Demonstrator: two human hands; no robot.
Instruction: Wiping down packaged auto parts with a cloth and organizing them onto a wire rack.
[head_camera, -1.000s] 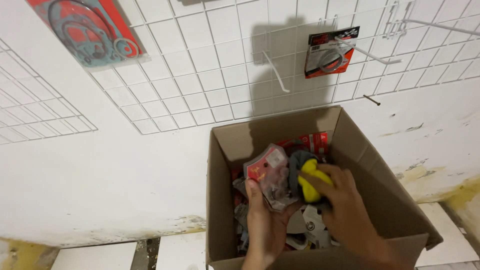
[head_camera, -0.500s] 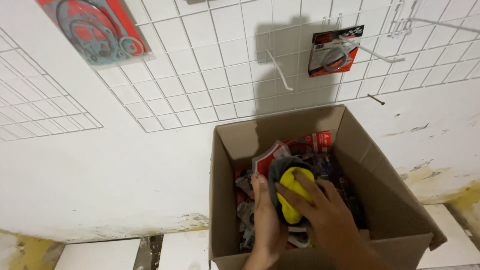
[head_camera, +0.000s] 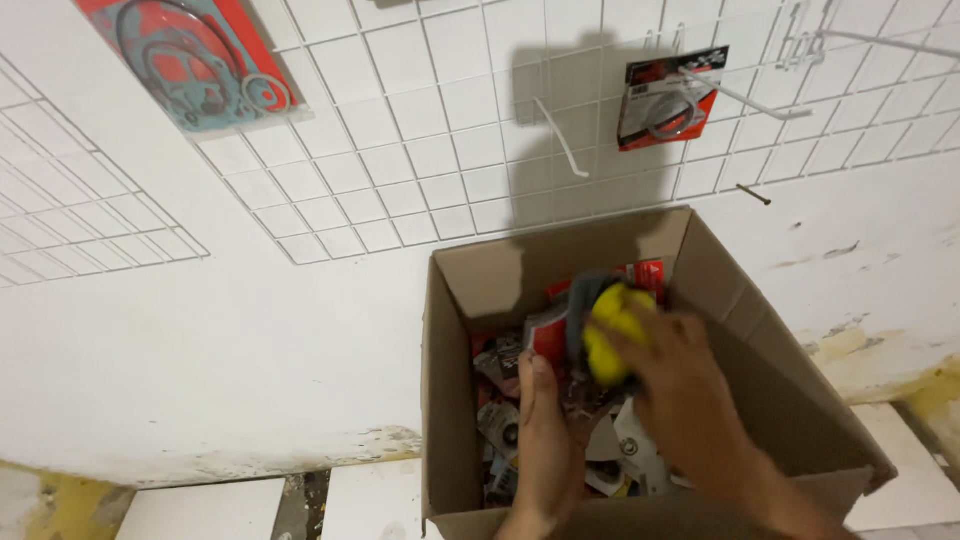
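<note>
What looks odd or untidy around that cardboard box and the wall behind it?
The packets lie jumbled loose in the cardboard box. The wall beside it has flaking, stained paint low down. One hook on the wire grid hangs bare, while the packaged ring sits tilted.

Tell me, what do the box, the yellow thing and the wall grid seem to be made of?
Box: brown corrugated cardboard, matte, with folded flaps and creased edges. Yellow thing under the right hand: probably plastic or rubber, smooth and bright, but blurred, so uncertain. Wall grid: thin metal wire with a white coating, judging by its straight crossing rods and hooks.
</note>
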